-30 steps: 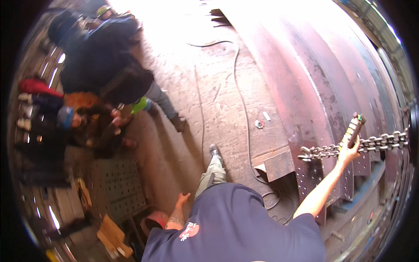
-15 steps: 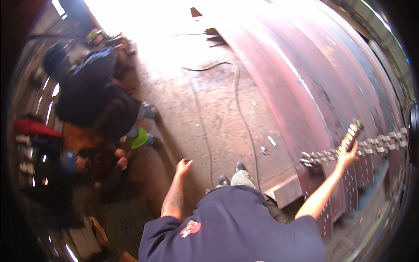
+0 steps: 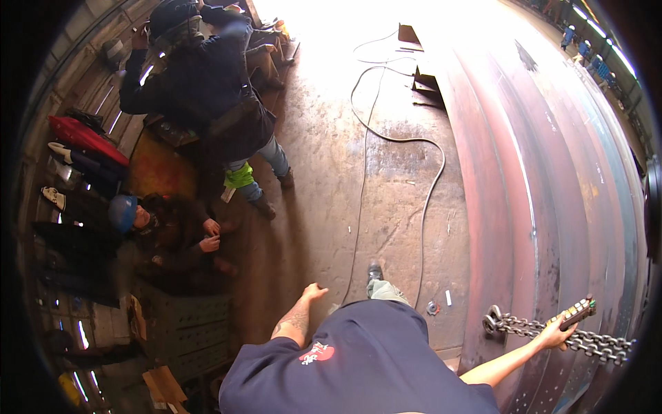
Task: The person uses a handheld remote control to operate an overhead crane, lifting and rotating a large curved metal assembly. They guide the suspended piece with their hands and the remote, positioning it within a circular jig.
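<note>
My right hand [image 3: 554, 334] is closed round a handheld remote control [image 3: 576, 314], a dark bar with rows of pale buttons and a green spot at its far end. It reaches out to the right, over a heavy steel chain [image 3: 517, 323]. Whether the hand touches the chain cannot be told. The chain has a large link or hook [image 3: 492, 320] at its left end and runs to the right across long reddish-brown steel beams [image 3: 496, 207]. My left hand [image 3: 315, 292] is low in front of me, fingers curled in, with nothing visible in it.
Cables [image 3: 429, 200] snake over the floor ahead. At left, one person [image 3: 200, 83] stands and another in a blue helmet [image 3: 172, 234] sits low beside a metal box [image 3: 186, 324]. Steel brackets [image 3: 425, 86] project from the beams; distant people [image 3: 583, 48] are at far right.
My view has turned left and I have stepped forward along the beams. The remote control stays in my right hand, now lower in view. The standing person's arms are now raised.
</note>
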Demonstrator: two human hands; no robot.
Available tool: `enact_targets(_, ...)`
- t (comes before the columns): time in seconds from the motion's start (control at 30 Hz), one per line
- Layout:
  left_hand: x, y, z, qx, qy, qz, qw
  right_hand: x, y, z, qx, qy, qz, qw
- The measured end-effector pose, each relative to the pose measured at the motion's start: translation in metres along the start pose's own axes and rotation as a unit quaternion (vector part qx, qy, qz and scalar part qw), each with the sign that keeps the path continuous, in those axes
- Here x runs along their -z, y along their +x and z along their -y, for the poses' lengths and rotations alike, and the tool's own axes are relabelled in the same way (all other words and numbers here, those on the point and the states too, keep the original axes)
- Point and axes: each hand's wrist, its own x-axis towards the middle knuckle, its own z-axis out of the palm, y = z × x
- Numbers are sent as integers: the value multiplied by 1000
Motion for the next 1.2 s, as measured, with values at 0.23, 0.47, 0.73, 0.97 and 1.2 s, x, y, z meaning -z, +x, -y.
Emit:
enact_targets(0.23,51,34,-28,61,-64,-15,996,-74,-8,94,-14,-36,-6,999)
enact_targets(0.47,106,97,-116,-24,-86,-24,996,-133,-17,163,12,-41,-17,999)
enact_targets(0.73,188,188,-150,10,-45,-12,999,-207,-43,258,-10,-14,-36,999)
enact_targets(0.97,288,276,-201,30,-39,11,999,-252,-68,369,-22,4,-67,997)
enact_targets(1.2,402,423,-241,-89,-125,14,988,-236,-117,500,-23,60,-83,994)
